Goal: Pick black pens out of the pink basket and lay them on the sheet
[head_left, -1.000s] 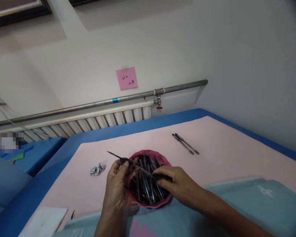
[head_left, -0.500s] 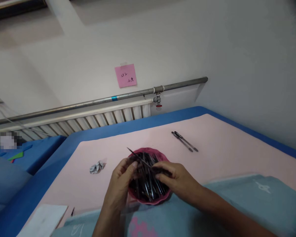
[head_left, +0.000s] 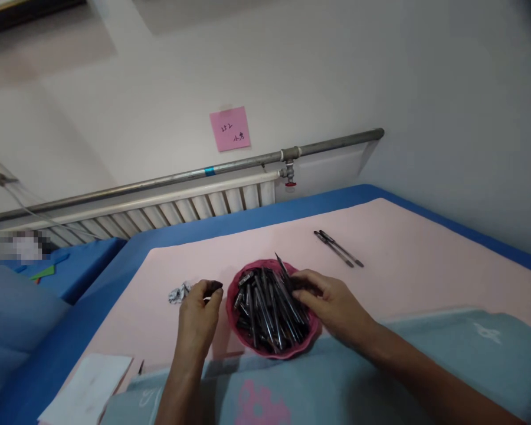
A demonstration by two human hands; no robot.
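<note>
**Pen parts held over a pink bowl on a pink-covered table**

Nearest the camera, a grey-green cloth [head_left: 380, 378] is spread over the table edge, and a white sheet of paper [head_left: 88, 389] is seen at the lower left. The left hand [head_left: 197, 316] is held just left of the pink bowl [head_left: 272, 351], its fingers curled around a small dark cap [head_left: 213, 287] pinched at the fingertips. The right hand [head_left: 331, 301] is laid at the bowl's right rim, its fingers closed on a thin dark pen piece [head_left: 283, 267] whose pointed end is tilted up and away over the bowl. The bowl is filled with a heap of dark pens [head_left: 265, 307] and is set on the pink table cover [head_left: 402, 277], near the front edge. A crumpled scrap of paper [head_left: 178, 293] is seen just beyond the left hand. Farther back on the right, two pens [head_left: 338, 248] are laid side by side, well apart from the bowl. Beyond the blue table border, a white radiator [head_left: 181, 209] and a metal pipe [head_left: 203, 172] are mounted along the wall, and a pink note [head_left: 230, 128] is stuck above them.
</note>
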